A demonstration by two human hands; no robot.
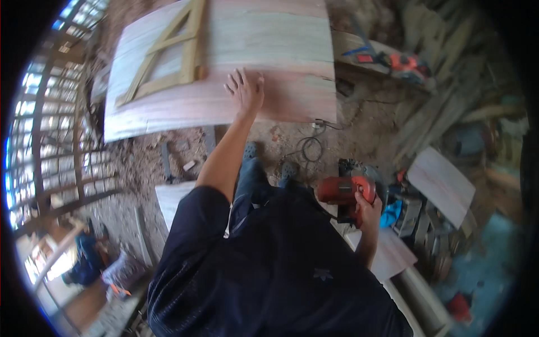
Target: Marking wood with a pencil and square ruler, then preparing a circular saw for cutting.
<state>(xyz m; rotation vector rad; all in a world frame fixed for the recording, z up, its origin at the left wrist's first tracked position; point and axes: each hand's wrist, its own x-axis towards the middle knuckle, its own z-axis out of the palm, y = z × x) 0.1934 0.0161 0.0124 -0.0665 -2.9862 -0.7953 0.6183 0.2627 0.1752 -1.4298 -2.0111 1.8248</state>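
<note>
My left hand (245, 92) is spread over the near part of a large pale, pink-streaked board (275, 42), fingers apart and nothing in them. Whether the palm presses on the board I cannot tell. An A-shaped wooden frame (192, 50) lies on the board's left side, a little beyond that hand. Down at my right side, my right hand (368, 212) is closed round the handle of a red circular saw (339, 190). The saw hangs apart from the board, and its blade is hard to make out.
A thin black cable (310, 149) loops on the dirt floor near my feet. Another red tool (403, 63) rests on a plank at the far right. Offcut panels (442, 182) and scrap wood lie to the right; a lattice wall (53, 123) stands left.
</note>
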